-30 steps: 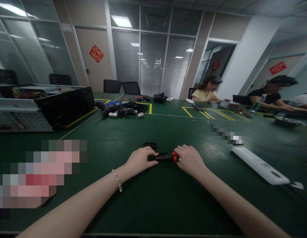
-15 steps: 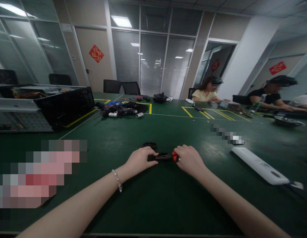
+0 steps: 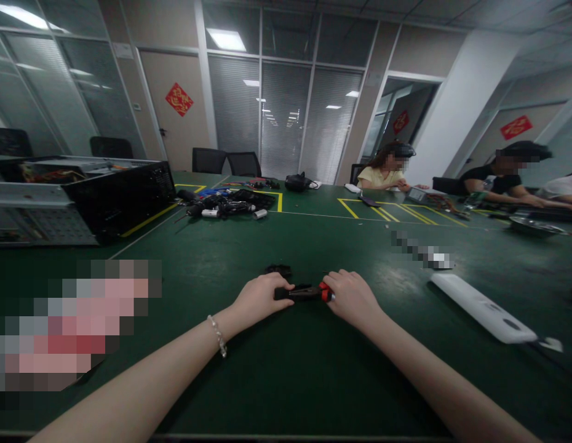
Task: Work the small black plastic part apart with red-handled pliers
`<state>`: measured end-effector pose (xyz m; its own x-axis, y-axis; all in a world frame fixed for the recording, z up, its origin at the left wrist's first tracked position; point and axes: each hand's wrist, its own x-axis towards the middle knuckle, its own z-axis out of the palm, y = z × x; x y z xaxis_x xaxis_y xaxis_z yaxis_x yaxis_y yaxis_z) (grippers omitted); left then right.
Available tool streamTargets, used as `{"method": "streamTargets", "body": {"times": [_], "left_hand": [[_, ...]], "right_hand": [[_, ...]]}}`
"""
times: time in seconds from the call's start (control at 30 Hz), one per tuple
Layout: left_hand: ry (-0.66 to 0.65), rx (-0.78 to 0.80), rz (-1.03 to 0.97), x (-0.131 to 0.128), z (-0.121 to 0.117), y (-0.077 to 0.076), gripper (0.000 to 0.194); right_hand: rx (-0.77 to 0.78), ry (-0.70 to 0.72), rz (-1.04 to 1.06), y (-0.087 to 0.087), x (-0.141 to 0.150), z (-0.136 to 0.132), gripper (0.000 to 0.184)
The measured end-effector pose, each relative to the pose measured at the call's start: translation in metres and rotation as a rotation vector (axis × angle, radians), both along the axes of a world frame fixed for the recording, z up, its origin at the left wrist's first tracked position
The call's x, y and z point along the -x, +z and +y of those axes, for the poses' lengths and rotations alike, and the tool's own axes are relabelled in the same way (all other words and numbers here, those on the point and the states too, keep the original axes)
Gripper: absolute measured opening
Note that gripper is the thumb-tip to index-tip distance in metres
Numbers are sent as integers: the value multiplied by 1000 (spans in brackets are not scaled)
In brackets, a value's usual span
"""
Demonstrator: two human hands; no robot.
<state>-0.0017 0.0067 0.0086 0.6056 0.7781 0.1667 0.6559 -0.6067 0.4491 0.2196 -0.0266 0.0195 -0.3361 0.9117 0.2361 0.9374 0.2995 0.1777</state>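
Note:
Just above the green table (image 3: 277,381), my right hand (image 3: 355,298) is closed around the red handles of a pair of pliers (image 3: 309,293). The dark jaws point left, towards my left hand (image 3: 261,298). Between its thumb and fingers, that hand pinches a small black part (image 3: 281,293), which meets the tips of the jaws. I cannot make out exactly what the part is. Right behind my left hand, another small black piece (image 3: 279,269) lies on the table.
An opened computer case (image 3: 124,200) stands at the left. Cables and tools (image 3: 226,203) are heaped further back. On the right lies a white power strip (image 3: 486,309) with a cord, beyond it a metal dish (image 3: 537,225). Several people sit at the far right.
Both hands keep the same grip in nearly the same place. The pliers and the black part show hardly any movement.

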Motion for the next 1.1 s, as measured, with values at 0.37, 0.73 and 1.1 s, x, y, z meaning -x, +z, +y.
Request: {"method": "streamTargets", "body": {"times": [0.37,0.73,1.1], "left_hand": [[7,-7,12,0,0,0,32],[1,-9,3,0,0,-1,33],[6,4,20,0,-1,3,33]], "right_hand": [[-4,-1,2,2,0,-1,23],[3,-4,-5,0,-1,0,24],[8,-2,-10,0,-1,0,24]]}}
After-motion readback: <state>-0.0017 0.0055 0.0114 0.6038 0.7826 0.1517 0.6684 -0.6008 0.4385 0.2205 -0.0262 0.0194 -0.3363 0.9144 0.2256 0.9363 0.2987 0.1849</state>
